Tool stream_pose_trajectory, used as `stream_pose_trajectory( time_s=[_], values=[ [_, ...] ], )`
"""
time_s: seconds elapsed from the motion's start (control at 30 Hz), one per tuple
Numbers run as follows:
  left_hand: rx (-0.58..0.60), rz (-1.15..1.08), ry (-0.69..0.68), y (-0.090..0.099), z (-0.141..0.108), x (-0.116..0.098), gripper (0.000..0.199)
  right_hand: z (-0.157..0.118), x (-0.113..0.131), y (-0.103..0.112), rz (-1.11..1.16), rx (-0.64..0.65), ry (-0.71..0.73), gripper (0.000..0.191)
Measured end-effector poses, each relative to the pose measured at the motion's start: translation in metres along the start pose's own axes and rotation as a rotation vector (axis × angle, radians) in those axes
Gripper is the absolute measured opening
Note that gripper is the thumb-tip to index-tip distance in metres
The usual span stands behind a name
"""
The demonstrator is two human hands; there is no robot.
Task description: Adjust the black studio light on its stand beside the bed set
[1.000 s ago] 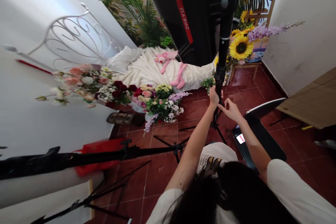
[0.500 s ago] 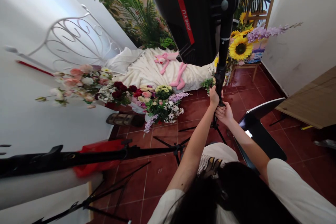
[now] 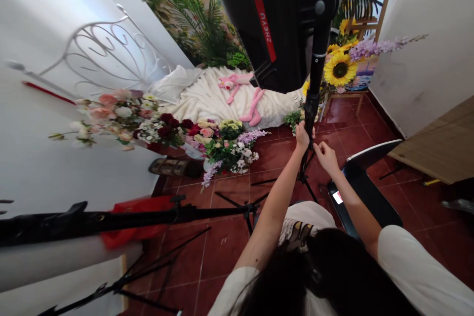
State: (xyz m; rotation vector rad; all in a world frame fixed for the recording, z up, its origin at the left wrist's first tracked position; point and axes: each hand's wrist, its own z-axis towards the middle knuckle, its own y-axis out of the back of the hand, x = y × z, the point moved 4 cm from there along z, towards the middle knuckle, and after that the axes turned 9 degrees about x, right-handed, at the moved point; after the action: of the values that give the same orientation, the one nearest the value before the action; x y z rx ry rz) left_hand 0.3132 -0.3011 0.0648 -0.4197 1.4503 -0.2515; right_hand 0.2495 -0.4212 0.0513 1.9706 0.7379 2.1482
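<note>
In the head view, a black light stand [image 3: 316, 76] rises upright in front of me and carries a large studio light [image 3: 255, 24] with a red stripe marked ZHEYU. My left hand [image 3: 302, 137] is wrapped round the stand's pole, just under a black collar. Slightly lower and to the right, my right hand [image 3: 326, 157] is closed, thumb and fingers pinched together at the pole's side. Whatever lies between those fingertips, perhaps a knob, is too small to make out. The stand's legs spread on the floor below both hands.
A black chair [image 3: 374, 197] with a small white and red item on its seat stands right. Artificial flowers [image 3: 237, 145] and a bed with a pink plush toy [image 3: 254, 108] lie ahead. Another black stand [image 3: 137, 218] crosses the left side. Sunflowers [image 3: 339, 69] stand by the right wall.
My right hand has gone from open fingers under the pole to a closed pinch at its right side. The left hand keeps its hold on the pole.
</note>
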Motion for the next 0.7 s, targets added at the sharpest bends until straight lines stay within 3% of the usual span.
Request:
stream_pose_trajectory(
  time_s=[0.17, 0.33, 0.5, 0.7],
  values=[
    [-0.01, 0.015, 0.005, 0.0, -0.001, -0.002, 0.063, -0.003, 0.021, 0.008, -0.344, 0.08, 0.019, 0.036],
    [-0.006, 0.032, -0.015, -0.001, -0.001, -0.003, 0.067, 0.003, 0.032, 0.014, -0.57, 0.227, -0.049, 0.036],
    [0.01, 0.059, -0.011, -0.002, -0.001, -0.004, 0.066, 0.01, 0.035, 0.014, -0.787, 0.324, -0.107, 0.024],
    [0.013, 0.087, 0.003, -0.001, 0.0, -0.003, 0.067, 0.012, 0.054, 0.008, -0.987, 0.379, -0.202, 0.044]
  ],
)
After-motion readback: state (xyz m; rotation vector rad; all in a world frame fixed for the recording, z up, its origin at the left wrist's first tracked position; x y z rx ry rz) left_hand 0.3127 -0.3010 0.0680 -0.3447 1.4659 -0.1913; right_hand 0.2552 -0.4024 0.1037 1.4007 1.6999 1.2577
